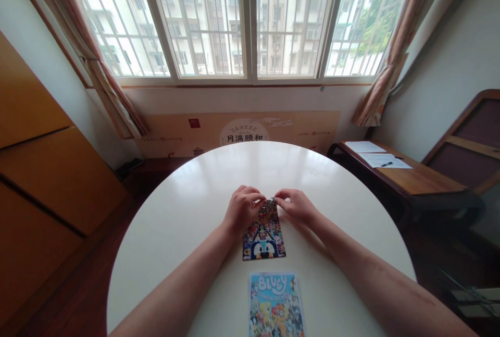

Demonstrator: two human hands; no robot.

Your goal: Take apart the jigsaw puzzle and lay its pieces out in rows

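Bluey-printed card [276,306] lies toward the tabletop's [167,222] near edge; beyond it, left hand [245,206] and right hand [296,205] pinch the jigsaw [264,238] at its far corners. Probably light, with fragile seams: best supported by opposite edges.

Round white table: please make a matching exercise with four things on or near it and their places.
1. left hand
2. right hand
3. BLUEY picture
4. papers

A. on the brown wooden top
B. at the jigsaw puzzle's far right corner
C. nearer the camera than the puzzle
D. at the puzzle's far left part

Pairs: 1-D, 2-B, 3-C, 4-A
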